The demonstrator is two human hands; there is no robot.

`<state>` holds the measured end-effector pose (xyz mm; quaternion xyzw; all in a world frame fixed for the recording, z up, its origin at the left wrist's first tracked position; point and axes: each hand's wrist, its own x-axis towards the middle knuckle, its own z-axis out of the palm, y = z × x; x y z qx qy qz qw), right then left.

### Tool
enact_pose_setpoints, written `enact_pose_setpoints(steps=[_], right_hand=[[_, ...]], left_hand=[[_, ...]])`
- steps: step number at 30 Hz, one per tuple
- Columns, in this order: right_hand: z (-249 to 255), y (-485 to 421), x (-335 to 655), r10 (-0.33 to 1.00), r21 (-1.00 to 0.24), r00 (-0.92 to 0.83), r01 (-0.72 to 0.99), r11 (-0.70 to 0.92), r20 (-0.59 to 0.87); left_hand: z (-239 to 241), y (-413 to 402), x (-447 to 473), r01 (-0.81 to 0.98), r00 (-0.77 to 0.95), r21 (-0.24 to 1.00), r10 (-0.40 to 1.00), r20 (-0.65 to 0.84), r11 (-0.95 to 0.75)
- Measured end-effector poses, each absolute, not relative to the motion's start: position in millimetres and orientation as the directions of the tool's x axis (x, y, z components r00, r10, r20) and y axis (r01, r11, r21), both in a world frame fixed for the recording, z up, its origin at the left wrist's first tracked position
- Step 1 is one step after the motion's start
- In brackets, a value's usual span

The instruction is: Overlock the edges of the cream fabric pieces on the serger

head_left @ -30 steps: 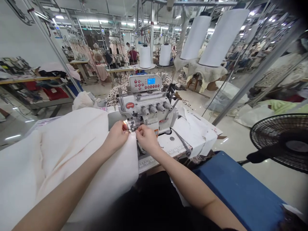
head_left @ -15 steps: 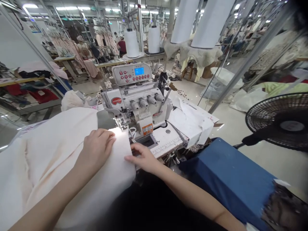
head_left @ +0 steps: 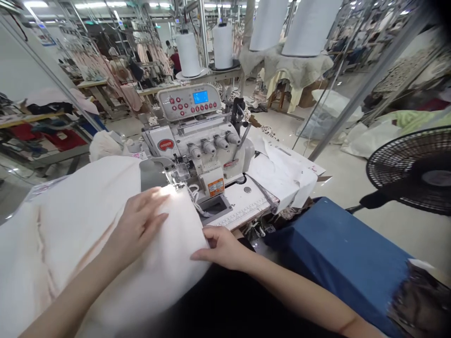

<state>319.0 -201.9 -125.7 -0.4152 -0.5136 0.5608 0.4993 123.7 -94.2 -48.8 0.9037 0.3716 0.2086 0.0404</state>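
Note:
White cloth [head_left: 176, 234] runs over the front of an overlock sewing machine [head_left: 214, 155] and spreads far to the left. Its upper edge lies under the lit presser foot [head_left: 179, 186]. My left hand [head_left: 139, 225] rests on the cloth just before the foot, fingers stretched flat and thumb apart from them. Lower and to the right, my right hand [head_left: 223, 249] pinches the cloth's right edge between thumb and fingers. The cloth's lower part hangs toward my lap.
White scraps [head_left: 282, 173] lie on the machine table's right side. A blue cloth-covered box [head_left: 348, 244] and a black fan [head_left: 416, 173] stand at the right. Thread cones [head_left: 188, 54] rise behind the machine. Other people and worktables are in the background.
My left fingers have loosened from a pinch and lie flatter on the cloth. My right hand has moved down and right with the cloth's edge. The view has shifted slightly.

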Motion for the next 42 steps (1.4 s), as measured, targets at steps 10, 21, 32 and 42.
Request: enact_pose_setpoints(steps=[10, 21, 32, 42], right_hand=[[-131, -199, 312, 0.985, -0.994, -0.14, 0.002, 0.106, 0.105], [-144, -199, 304, 0.981, -0.999, -0.186, -0.007, 0.05, 0.051], [-140, -189, 303, 0.971, -0.956, -0.231, -0.265, -0.126, -0.064], [-134, -169, 300, 0.985, -0.888, -0.162, -0.459, -0.027, 0.053]], left_hand=[[-35, -83, 68, 0.91, 0.286, 0.379, 0.914, -0.288, -0.165], [11, -59, 60, 0.731, 0.152, 0.601, 0.781, -0.606, 0.324], [48, 18, 42, 0.966, 0.099, 0.252, 0.984, -0.146, -0.06], [-23, -95, 135, 0.45, 0.806, 0.106, 0.454, 0.38, -0.887]])
